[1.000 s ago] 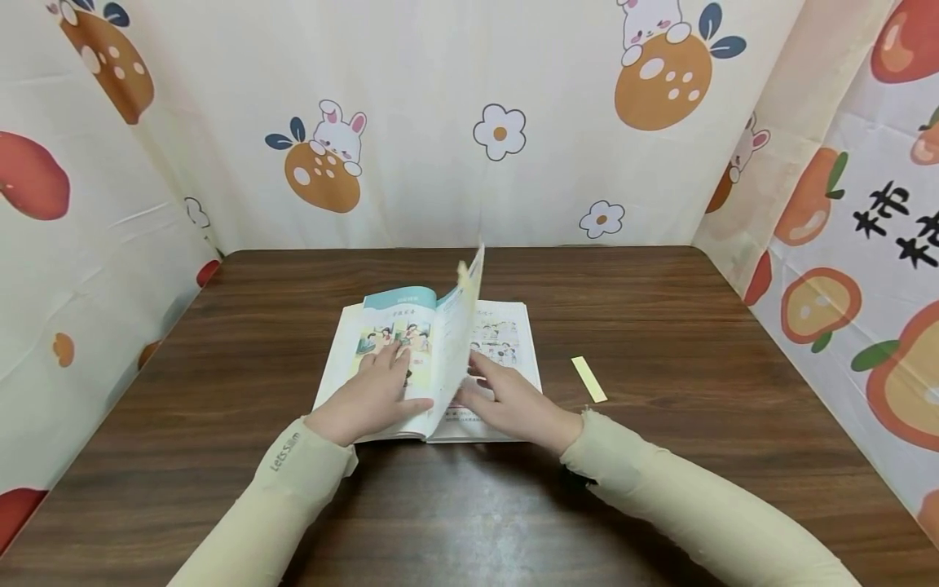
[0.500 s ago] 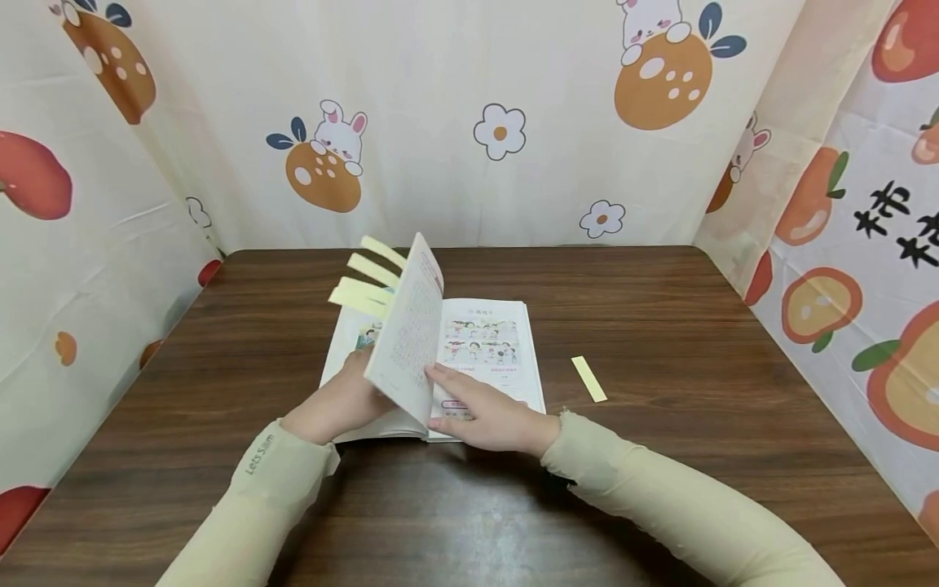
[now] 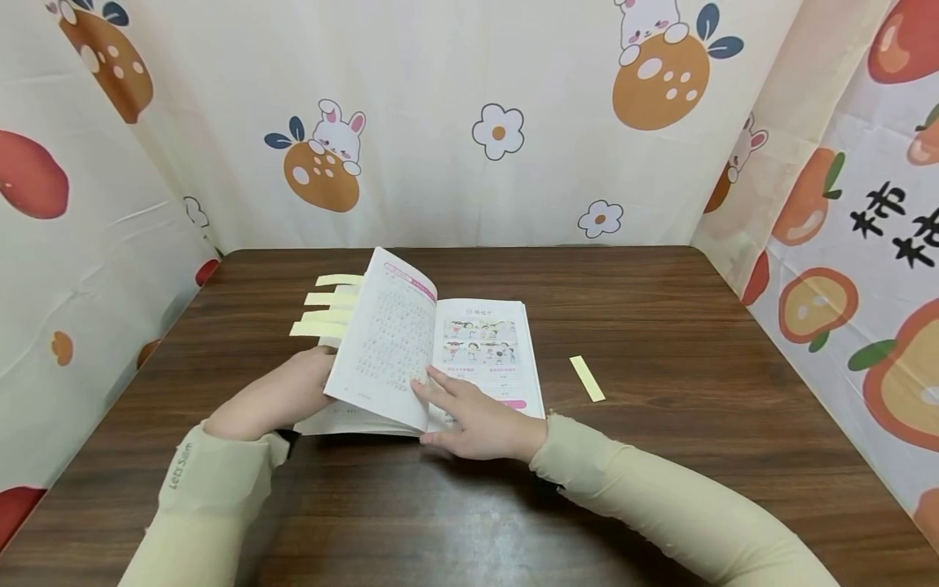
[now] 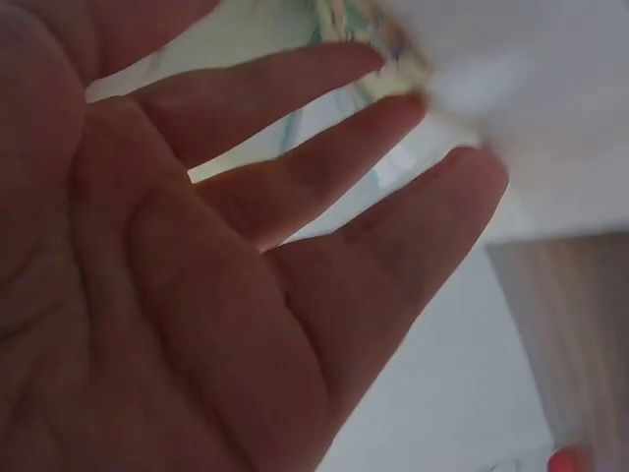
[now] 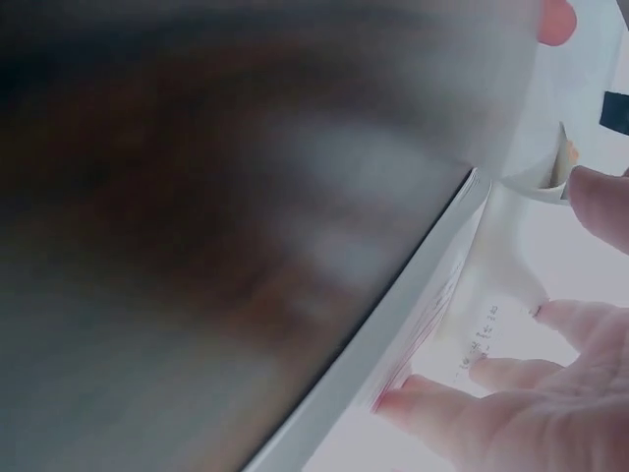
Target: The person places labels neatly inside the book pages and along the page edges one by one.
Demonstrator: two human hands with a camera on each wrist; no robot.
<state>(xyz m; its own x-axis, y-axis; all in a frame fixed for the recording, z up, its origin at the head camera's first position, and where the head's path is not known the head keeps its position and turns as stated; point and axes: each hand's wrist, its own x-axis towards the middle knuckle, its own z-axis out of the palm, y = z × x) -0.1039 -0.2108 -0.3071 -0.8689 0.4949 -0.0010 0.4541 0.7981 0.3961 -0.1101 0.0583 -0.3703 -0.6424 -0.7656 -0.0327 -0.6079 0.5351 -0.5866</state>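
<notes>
An open book (image 3: 525,350) with printed pages lies at the middle of the table. Its left-hand pages (image 3: 389,342) stand partly lifted, curving over to the left. Several pale yellow sticky tabs (image 3: 319,329) stick out from their edge. My left hand (image 3: 282,391) is at the book's left side, its fingertips hidden behind the raised pages. In the left wrist view, that hand's fingers (image 4: 383,246) are extended beneath the paper. Near the spine, my right hand (image 3: 480,420) rests on the book with fingers spread, their tips touching the paper.
A loose yellow paper strip (image 3: 588,378) lies on the brown wooden table (image 3: 660,326), right of the book. Patterned fabric (image 3: 440,179) hangs behind the table and along both sides.
The lifted pages have swung from upright over to the left. My left hand has moved left and now reaches behind them. The right hand has shifted slightly left, toward the spine.
</notes>
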